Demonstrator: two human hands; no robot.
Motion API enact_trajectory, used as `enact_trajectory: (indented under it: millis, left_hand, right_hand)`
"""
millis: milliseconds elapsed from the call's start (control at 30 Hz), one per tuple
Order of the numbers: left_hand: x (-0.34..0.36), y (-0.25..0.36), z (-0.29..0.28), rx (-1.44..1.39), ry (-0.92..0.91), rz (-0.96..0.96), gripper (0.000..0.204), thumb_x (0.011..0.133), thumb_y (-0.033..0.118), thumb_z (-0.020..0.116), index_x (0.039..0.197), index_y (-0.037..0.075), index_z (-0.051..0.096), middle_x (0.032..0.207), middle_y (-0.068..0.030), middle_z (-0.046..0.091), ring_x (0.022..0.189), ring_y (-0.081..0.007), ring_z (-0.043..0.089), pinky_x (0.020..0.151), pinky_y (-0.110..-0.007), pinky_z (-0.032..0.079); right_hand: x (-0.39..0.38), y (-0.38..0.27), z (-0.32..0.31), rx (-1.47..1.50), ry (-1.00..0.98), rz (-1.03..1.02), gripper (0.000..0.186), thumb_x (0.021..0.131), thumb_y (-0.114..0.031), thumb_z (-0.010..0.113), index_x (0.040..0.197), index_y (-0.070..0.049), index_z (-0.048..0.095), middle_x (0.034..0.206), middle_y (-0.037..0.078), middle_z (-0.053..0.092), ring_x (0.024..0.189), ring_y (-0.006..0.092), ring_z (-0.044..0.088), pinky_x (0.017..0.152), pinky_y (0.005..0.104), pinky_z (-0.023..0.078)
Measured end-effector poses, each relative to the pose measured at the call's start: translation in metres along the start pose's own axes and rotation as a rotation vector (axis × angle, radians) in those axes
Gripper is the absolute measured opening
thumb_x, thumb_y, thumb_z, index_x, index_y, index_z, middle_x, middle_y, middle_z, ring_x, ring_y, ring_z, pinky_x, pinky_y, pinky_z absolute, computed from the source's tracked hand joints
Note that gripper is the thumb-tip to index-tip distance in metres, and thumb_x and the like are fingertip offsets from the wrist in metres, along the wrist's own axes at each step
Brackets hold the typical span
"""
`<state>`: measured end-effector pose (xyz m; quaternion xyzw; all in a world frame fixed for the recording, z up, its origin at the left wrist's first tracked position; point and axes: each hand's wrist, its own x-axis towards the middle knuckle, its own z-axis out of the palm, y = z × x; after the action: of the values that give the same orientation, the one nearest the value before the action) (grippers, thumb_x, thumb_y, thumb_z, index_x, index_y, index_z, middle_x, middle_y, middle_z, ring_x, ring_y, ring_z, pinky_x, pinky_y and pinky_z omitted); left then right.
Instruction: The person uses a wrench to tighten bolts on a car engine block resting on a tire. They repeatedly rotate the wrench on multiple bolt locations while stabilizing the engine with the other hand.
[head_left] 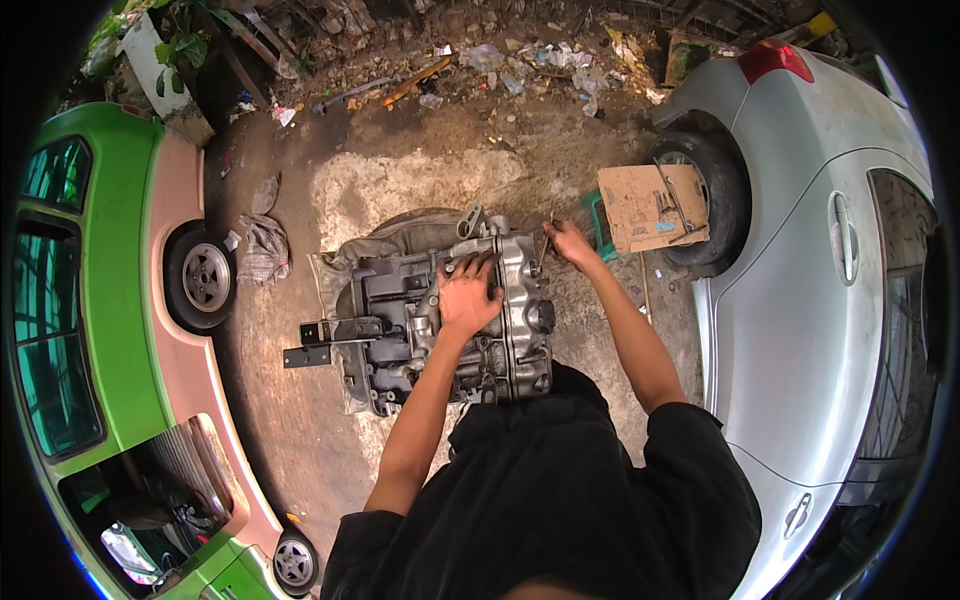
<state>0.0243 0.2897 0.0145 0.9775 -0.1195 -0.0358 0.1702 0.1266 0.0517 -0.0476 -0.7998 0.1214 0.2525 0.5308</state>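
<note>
A black shirt [600,480] lies nearest. The left hand [470,298] rests spread, gripping nothing, on the engine [518,300] beneath it; the right hand [567,245], nearly closed, pinches a slim tool [543,256] beside the engine. Poorly seated, that tool could slip, scraping the hand.

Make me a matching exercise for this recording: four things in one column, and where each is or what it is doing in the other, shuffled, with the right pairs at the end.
Things
1. Left hand
2. Right hand
3. Cardboard sheet
4. Crumpled sack

Places and states
A. Holding a slim tool by the right side of the engine
B. On the ground near a wheel of the green-and-pink vehicle
C. Resting on top of the engine
D. Bearing tools, beside the silver car

Right pairs: 1-C, 2-A, 3-D, 4-B
</note>
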Motion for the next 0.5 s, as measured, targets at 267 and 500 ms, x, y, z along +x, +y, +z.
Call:
enact_trajectory:
  millis: [267, 500]
  left_hand:
    - [0.001, 0.0, -0.001, 0.008, -0.041, -0.01, 0.057, 0.082, 0.033, 0.059, 0.136, 0.017, 0.054, 0.141, -0.0013, 0.053, 0.131, -0.0212, 0.048, 0.116, -0.061, 0.016]
    - [0.002, 0.0, -0.001, 0.033, -0.038, -0.017, 0.056, 0.082, 0.035, 0.06, 0.135, 0.016, 0.055, 0.14, -0.0009, 0.054, 0.131, -0.0209, 0.048, 0.116, -0.06, 0.016]
  right_hand:
    - [0.006, -0.012, 0.002, 0.037, -0.118, 0.086, 0.031, 0.102, -0.033, 0.049, 0.095, -0.003, 0.052, 0.062, 0.006, 0.053, 0.049, 0.0146, 0.047, 0.046, 0.0337, 0.036]
    - [0.026, -0.002, 0.009, 0.032, -0.155, 0.161, 0.029, 0.099, -0.028, 0.051, 0.084, -0.004, 0.051, 0.06, 0.006, 0.052, 0.042, 0.016, 0.045, 0.037, 0.0347, 0.031]
